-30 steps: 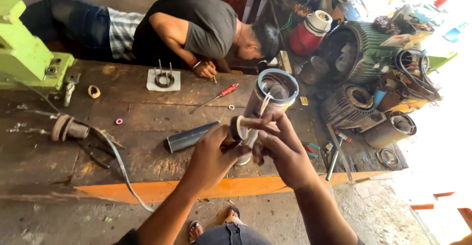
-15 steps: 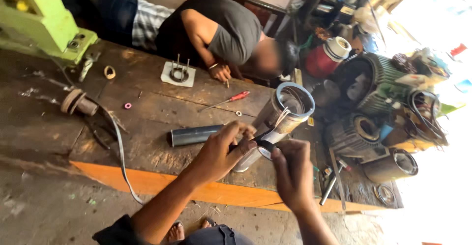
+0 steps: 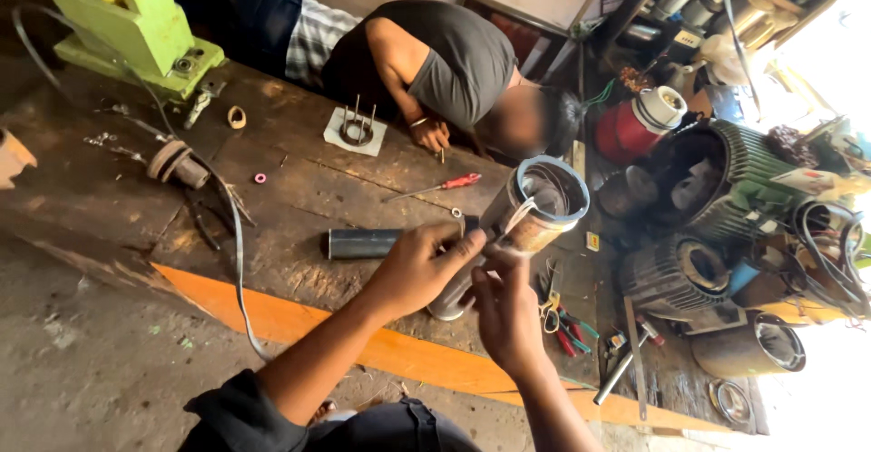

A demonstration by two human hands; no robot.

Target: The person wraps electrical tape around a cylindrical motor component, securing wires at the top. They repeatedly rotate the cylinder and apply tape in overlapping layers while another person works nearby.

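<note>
The left hand [image 3: 413, 270] wraps its grip around a dull metal motor cylinder [image 3: 522, 221] with a round open mouth, held above the scarred wooden worktop [image 3: 299, 189]. The right hand [image 3: 504, 316] pinches pale wires [image 3: 515, 219] at its side; a dark pipe [image 3: 363, 243] lies nearby.

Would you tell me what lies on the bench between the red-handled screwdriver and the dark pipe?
In the head view, only bare, scuffed bench wood separates the red-handled screwdriver from the dark pipe.
</note>
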